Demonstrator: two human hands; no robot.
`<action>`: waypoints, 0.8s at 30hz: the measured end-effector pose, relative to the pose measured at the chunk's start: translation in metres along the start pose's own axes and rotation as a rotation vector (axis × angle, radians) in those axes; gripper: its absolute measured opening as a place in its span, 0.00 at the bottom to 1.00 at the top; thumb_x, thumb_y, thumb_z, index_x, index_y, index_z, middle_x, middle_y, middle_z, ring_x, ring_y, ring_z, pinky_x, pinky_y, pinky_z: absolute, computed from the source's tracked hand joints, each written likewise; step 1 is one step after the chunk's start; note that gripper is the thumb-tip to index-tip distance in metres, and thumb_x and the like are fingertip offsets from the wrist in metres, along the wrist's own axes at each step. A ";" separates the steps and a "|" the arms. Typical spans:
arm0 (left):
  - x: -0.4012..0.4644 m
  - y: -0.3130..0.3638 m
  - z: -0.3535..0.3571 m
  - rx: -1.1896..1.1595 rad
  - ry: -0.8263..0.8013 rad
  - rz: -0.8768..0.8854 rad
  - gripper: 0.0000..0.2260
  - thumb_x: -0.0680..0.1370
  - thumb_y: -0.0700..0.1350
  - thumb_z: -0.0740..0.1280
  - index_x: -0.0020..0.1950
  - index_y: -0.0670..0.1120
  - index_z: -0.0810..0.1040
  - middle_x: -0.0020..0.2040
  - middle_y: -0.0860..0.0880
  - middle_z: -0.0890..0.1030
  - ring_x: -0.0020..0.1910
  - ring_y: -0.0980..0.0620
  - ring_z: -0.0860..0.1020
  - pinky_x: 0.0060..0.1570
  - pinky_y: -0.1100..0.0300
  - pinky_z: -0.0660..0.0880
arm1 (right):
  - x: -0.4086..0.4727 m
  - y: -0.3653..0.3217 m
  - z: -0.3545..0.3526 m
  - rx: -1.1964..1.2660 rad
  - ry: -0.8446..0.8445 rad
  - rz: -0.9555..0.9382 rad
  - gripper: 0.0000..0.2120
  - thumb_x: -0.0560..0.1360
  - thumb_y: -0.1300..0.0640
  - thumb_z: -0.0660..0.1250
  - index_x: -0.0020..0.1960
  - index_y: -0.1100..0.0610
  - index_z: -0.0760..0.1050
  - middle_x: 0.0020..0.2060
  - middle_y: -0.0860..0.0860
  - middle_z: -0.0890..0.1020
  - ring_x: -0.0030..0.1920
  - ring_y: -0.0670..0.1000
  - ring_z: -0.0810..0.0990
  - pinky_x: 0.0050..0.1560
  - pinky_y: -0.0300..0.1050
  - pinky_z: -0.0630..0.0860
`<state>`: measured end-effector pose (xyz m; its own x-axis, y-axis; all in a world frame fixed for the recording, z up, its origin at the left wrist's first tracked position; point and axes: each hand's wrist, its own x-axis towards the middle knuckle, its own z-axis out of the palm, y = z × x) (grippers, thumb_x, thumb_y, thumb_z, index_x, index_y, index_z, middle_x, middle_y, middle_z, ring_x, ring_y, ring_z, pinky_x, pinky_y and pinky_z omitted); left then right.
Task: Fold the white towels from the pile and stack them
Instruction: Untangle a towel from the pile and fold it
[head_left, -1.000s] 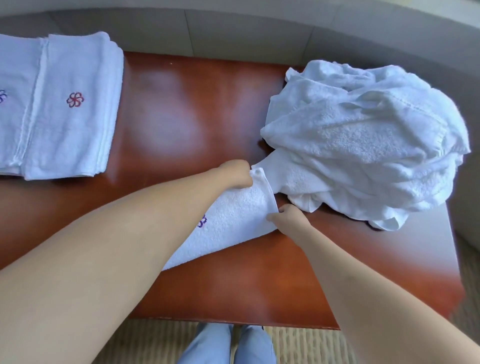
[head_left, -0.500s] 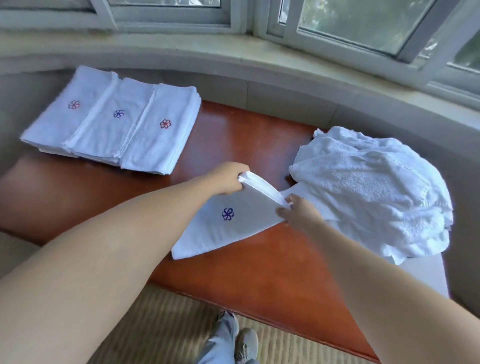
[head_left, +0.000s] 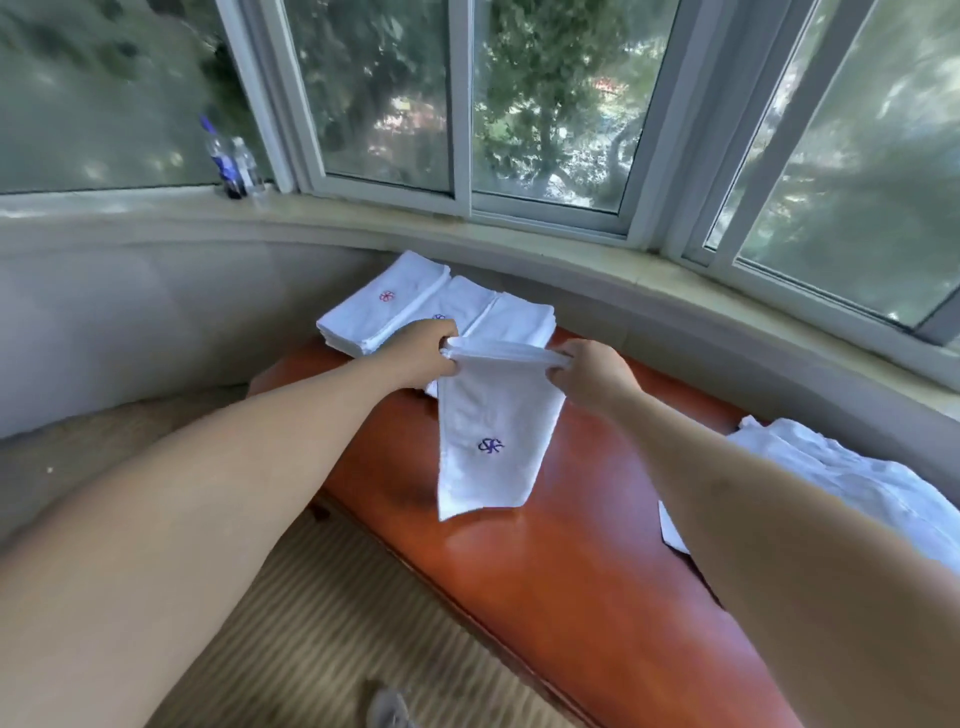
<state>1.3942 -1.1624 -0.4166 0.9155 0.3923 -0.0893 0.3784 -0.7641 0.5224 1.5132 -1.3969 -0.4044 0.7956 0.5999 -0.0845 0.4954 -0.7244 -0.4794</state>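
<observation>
The folded towel (head_left: 493, 441) hangs in the air above the wooden bench (head_left: 571, 597); both hands have it by the top edge, the left hand (head_left: 423, 356) pinching one top corner and the right hand (head_left: 589, 374) pinching the other, so neither has anything spare; the long axis runs straight down from that edge, with the little purple flower stitched low on the face toward the camera and the bottom corner dangling just above the wood.

Here's the bit that matters imo: the stack of folded towels (head_left: 410, 306) sits at the far left end of the bench, right behind the left hand and partly hidden by it; so the left hand is the near one, and the right looks like it has further to go to get there; I'd guess the towel needs tipping flat, long side matching the others, before it goes down. The unfolded pile (head_left: 831, 473) is well apart, off at the right end behind the right forearm.
</observation>
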 end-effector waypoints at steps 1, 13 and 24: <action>-0.005 -0.010 -0.013 -0.005 0.007 -0.018 0.11 0.72 0.48 0.73 0.42 0.51 0.70 0.36 0.54 0.73 0.33 0.53 0.73 0.29 0.63 0.65 | 0.004 -0.016 -0.001 0.003 -0.001 -0.020 0.07 0.76 0.56 0.64 0.51 0.55 0.79 0.42 0.52 0.83 0.44 0.57 0.82 0.41 0.45 0.75; 0.003 -0.122 -0.131 -0.082 -0.004 -0.044 0.14 0.77 0.46 0.73 0.62 0.45 0.79 0.57 0.42 0.80 0.57 0.41 0.80 0.57 0.47 0.79 | 0.075 -0.163 0.029 0.077 -0.058 -0.070 0.05 0.76 0.58 0.64 0.48 0.55 0.79 0.30 0.48 0.85 0.31 0.42 0.82 0.36 0.43 0.78; 0.101 -0.196 -0.208 -0.063 -0.038 0.079 0.20 0.77 0.46 0.73 0.68 0.45 0.77 0.57 0.48 0.80 0.52 0.47 0.80 0.44 0.57 0.76 | 0.150 -0.233 0.056 0.152 0.035 -0.028 0.04 0.73 0.57 0.66 0.43 0.52 0.80 0.30 0.46 0.85 0.40 0.56 0.85 0.48 0.55 0.83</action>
<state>1.3837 -0.8660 -0.3515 0.9470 0.3117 -0.0775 0.2970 -0.7577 0.5811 1.4972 -1.1193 -0.3539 0.7952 0.6050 -0.0401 0.4611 -0.6464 -0.6079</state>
